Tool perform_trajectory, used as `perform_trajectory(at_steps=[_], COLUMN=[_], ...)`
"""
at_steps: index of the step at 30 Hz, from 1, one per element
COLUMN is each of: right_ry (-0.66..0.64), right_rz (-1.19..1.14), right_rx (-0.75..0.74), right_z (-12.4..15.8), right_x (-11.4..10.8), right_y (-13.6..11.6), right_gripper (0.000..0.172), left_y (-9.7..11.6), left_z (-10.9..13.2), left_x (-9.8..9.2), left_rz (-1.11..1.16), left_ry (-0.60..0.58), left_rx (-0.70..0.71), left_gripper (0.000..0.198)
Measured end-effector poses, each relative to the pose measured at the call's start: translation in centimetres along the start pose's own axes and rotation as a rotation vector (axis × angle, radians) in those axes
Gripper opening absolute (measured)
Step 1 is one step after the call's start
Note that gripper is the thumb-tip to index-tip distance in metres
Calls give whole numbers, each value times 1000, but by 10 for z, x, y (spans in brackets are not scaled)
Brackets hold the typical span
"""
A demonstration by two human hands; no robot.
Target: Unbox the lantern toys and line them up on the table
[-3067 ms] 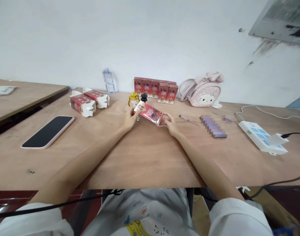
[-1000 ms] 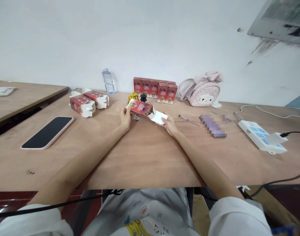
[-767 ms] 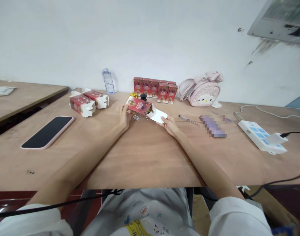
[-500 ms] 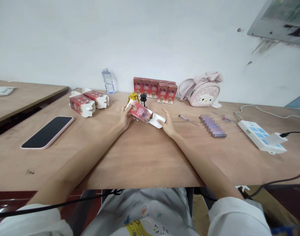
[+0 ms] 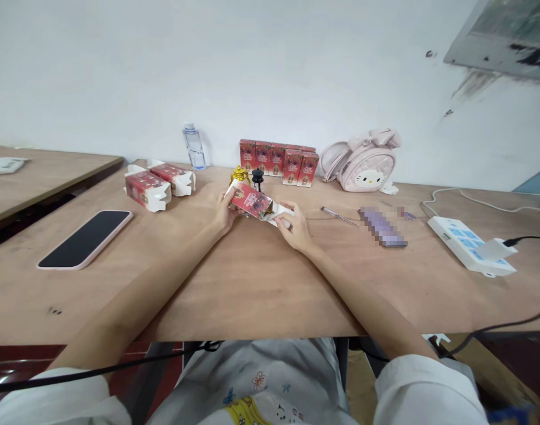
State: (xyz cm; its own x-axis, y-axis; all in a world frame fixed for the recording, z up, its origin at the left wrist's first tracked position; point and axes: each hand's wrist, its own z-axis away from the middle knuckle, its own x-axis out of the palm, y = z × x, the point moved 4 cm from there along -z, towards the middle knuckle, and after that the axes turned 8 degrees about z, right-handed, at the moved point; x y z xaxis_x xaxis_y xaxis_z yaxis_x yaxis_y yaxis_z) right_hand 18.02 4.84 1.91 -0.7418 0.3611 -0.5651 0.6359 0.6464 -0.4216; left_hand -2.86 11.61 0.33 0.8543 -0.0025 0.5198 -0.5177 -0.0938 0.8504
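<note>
A small red printed carton (image 5: 252,200) is held tilted above the table, its white-flapped end toward the right. My left hand (image 5: 226,211) is closed around its left end. My right hand (image 5: 295,226) pinches the white flap (image 5: 279,213) at the open end. Something gold and dark shows inside the opening, too small to make out. Just behind the carton stand a gold miniature lantern (image 5: 240,175) and a black miniature lantern (image 5: 257,179), their lower parts partly hidden by it.
Several closed red cartons (image 5: 277,159) stand against the wall. Two open-ended cartons (image 5: 148,188) lie at left, near a bottle (image 5: 194,146) and a phone (image 5: 86,239). Rightward are a pink bag (image 5: 368,165), a screwdriver (image 5: 338,215), a blurred purple object (image 5: 382,226) and a power strip (image 5: 471,245).
My right hand has shifted slightly left, and its fingers, spread before, have closed in on the flap. The flap is now bent nearer the carton's opening. My left hand keeps its hold.
</note>
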Motion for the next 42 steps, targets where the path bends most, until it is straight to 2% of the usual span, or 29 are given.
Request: perform_trajectory(at_steps=[3, 7, 13, 20, 28, 33, 36, 42], right_ry=[34, 87, 58, 76, 105, 133, 144, 236], right_rz=[39, 26, 53, 44, -3, -36, -107, -203], right_rx=[-6, 55, 86, 123, 254, 441, 524, 625], right_z=[1, 1, 0, 1, 1, 2, 3, 4], right_x=[0, -2, -1, 0, 1, 6, 11, 16], right_y=[1, 5, 7, 13, 26, 47, 60, 84], right_gripper=[19, 17, 42, 16, 12, 8, 9, 25], left_y=[0, 1, 2, 0, 0, -1, -2, -3], left_z=[0, 0, 1, 3, 6, 7, 7, 3], left_x=[-1, 1, 1, 5, 8, 11, 11, 6], left_rz=[104, 110, 145, 67, 49, 54, 57, 96], left_ry=[64, 74, 83, -5, -105, -139, -135, -20], left_rx=[34, 5, -36, -37, -63, -105, -109, -57], left_gripper=[46, 39, 29, 35, 31, 28, 26, 24])
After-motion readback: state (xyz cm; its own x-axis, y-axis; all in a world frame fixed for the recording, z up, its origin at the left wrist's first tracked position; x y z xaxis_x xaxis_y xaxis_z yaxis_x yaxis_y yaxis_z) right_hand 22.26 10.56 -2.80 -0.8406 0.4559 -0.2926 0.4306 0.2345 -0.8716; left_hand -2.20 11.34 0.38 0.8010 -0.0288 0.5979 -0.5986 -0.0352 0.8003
